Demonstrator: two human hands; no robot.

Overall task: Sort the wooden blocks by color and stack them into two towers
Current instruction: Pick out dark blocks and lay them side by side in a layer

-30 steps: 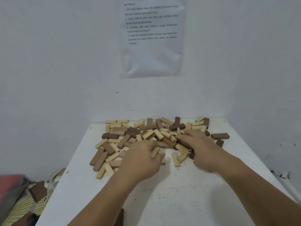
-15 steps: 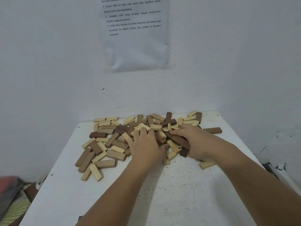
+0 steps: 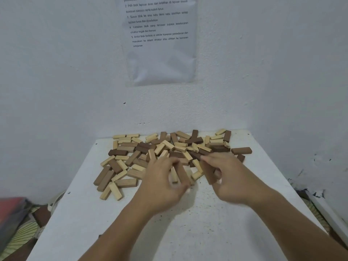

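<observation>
A loose pile of light and dark wooden blocks [image 3: 169, 146] covers the far half of the white table [image 3: 188, 223]. My left hand [image 3: 163, 185] hovers at the pile's near edge, its fingers curled round a mid-brown block [image 3: 183, 174]. My right hand [image 3: 229, 178] is beside it and grips a brown block [image 3: 208, 171] held nearly upright. The two hands are close together, just above the table. No stack stands anywhere in view.
A lone dark block [image 3: 241, 150] lies at the pile's right, near the table's right edge. The wall with a printed sheet [image 3: 160, 40] stands right behind the table. Left of the table, lower down, are a red object [image 3: 11, 208] and patterned fabric [image 3: 20, 236].
Both hands were pressed into the pile; now they have drawn back toward me and lifted, each holding a brown block. Several blocks near the front have shifted.
</observation>
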